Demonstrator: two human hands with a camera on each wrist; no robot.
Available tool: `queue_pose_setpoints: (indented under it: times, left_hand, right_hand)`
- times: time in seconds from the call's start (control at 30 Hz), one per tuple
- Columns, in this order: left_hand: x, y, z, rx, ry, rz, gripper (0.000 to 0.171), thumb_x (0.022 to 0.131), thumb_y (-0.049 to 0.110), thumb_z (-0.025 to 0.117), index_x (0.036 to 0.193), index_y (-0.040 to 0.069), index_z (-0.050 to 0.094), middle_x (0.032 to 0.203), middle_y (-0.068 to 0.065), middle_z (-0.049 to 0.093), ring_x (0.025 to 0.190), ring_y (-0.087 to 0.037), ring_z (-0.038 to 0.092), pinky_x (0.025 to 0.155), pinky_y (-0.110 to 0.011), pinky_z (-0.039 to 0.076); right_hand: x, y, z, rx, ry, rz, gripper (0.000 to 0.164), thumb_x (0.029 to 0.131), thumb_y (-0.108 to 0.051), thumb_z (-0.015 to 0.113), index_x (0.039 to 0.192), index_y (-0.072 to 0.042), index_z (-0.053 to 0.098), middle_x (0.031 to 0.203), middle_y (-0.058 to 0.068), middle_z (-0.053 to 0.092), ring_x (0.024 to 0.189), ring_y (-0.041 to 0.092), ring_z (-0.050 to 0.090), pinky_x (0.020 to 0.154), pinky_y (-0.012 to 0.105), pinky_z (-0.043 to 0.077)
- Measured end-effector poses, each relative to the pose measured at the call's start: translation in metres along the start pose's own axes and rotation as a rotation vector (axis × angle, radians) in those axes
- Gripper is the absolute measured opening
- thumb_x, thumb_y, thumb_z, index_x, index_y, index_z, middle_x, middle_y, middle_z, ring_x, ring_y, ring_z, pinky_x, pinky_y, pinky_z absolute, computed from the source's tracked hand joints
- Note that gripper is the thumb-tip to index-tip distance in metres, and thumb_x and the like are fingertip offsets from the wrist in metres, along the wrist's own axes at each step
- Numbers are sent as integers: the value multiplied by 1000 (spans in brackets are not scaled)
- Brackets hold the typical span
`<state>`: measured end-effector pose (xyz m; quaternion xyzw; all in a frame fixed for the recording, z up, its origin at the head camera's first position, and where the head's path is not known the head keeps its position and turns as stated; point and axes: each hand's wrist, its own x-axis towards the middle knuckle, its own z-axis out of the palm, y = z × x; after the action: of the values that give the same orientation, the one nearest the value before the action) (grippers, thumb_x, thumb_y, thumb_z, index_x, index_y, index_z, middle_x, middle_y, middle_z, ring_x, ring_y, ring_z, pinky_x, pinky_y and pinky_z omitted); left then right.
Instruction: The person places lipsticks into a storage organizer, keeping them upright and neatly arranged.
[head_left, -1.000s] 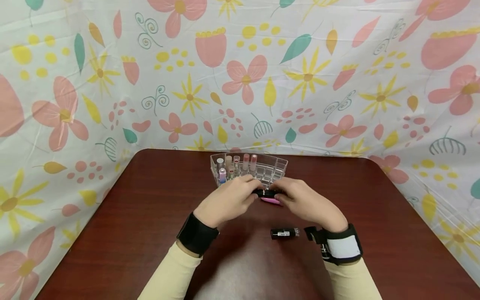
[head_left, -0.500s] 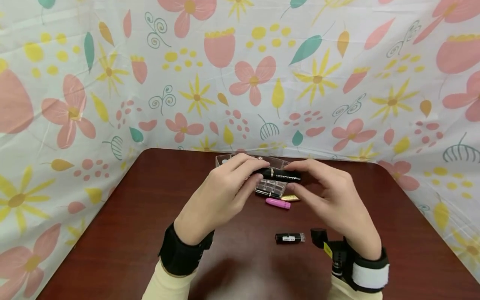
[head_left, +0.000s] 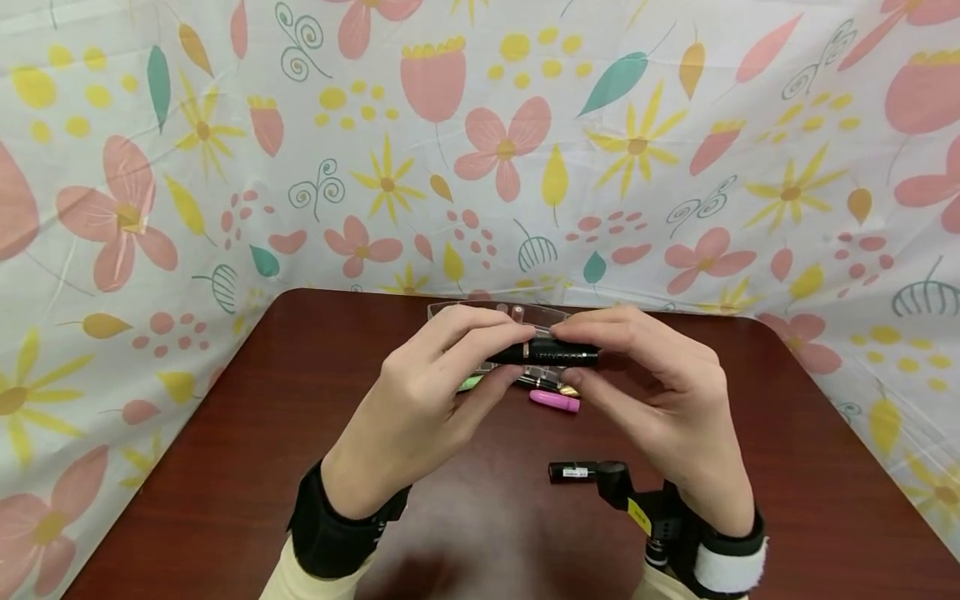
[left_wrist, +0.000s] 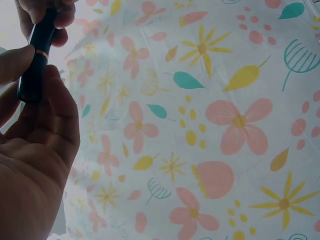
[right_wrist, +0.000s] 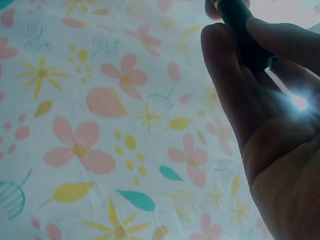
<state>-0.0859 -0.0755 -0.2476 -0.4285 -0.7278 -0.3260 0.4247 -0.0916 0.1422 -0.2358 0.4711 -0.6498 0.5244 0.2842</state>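
Both hands hold one black lipstick tube [head_left: 562, 353] level above the table, and a thin gold ring circles it near its middle. My left hand [head_left: 431, 408] pinches the left end between thumb and fingers. At the other end, my right hand [head_left: 671, 400] pinches the part that carries pale lettering. In the left wrist view the tube [left_wrist: 35, 75] runs from the left fingers up to the right fingertips. The right wrist view shows the tube's flat end [right_wrist: 260, 60] between thumb and fingers. The hands hide much of the clear organizer [head_left: 444, 309] behind them.
A pink tube [head_left: 554, 402] lies in front of the organizer, with a gold tube [head_left: 570, 390] and a green one [head_left: 470, 382] near it. Closer in, another black tube [head_left: 572, 472] lies on the brown table [head_left: 247, 467], partly covered by the right wrist camera. A floral cloth [head_left: 487, 242] hangs behind.
Over the last second both hands have lifted the black lipstick tube from beside the organizer and brought it nearer. In the last half second it has shifted slightly, both hands still on it.
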Motion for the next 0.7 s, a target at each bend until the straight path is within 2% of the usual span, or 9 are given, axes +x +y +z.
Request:
queue_pose_setpoints:
  times: [0.1,0.27,0.4,0.57,0.7]
  left_hand:
    - [1,2,0,-12,33,28,26,91,4,74,117,3,71,114,-10,68,111,-21,67,101,-25,53]
    - [2,3,1,-26,55,57,25,92,4,73,117,2,71,112,-11,69,110,-21,67,99,-25,54]
    - [1,2,2,-28,73,64,25,91,5,74,115,1,71,111,-11,69,108,-21,68,97,-26,54]
    - [2,1,2,-44,97,69,26,90,6,77,114,1,71,109,-12,69,106,-22,69,96,-27,55]
    - [1,1,1,-44,98,59,27,89,6,77,115,0,71,110,-13,69,106,-23,69,96,-27,55]
  right_hand:
    - [0,-1,2,77,-8,-5,31,78,18,76,108,15,69,106,15,73,99,18,69,82,20,58]
    - [-2,0,4,94,5,-11,30,77,18,77,106,16,69,106,14,73,98,17,70,80,21,60]
    - [-3,0,4,105,45,-31,29,77,15,79,104,18,69,104,15,75,96,18,71,79,20,59]
    - [-3,-1,1,156,97,-19,32,75,18,79,104,21,67,102,18,74,95,20,71,81,22,60]
    - [-2,-1,0,157,119,-9,32,74,19,79,103,21,67,100,18,75,90,18,68,78,19,56]
